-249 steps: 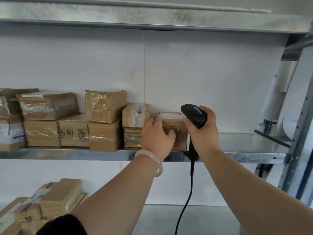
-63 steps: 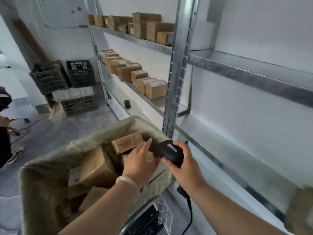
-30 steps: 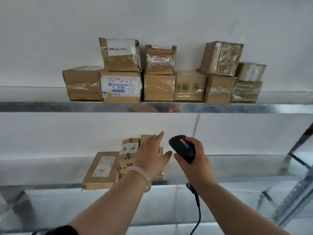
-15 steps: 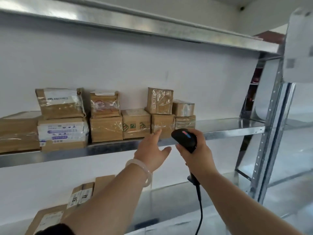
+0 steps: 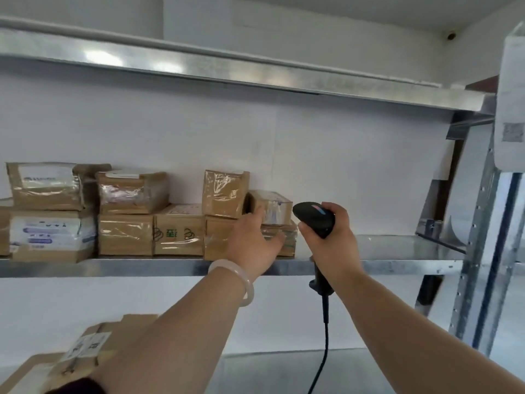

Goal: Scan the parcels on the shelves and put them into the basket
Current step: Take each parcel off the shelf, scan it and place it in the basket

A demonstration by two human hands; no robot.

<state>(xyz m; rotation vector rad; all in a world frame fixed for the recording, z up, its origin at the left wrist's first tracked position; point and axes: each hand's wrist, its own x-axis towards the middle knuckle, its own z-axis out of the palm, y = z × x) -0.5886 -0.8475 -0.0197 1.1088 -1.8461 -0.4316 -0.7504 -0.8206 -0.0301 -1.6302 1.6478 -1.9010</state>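
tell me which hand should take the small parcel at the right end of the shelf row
Left. The left hand is open, its fingers stretched out right at that small parcel, while the right hand grips the scanner and is not free.

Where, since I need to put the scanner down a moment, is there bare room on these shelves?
The middle shelf is bare from the rightmost parcel stack across to the upright post, behind the right hand holding the scanner. The lower shelf is bare right of its parcels. Left of the stack, parcels sit two high, crowded.
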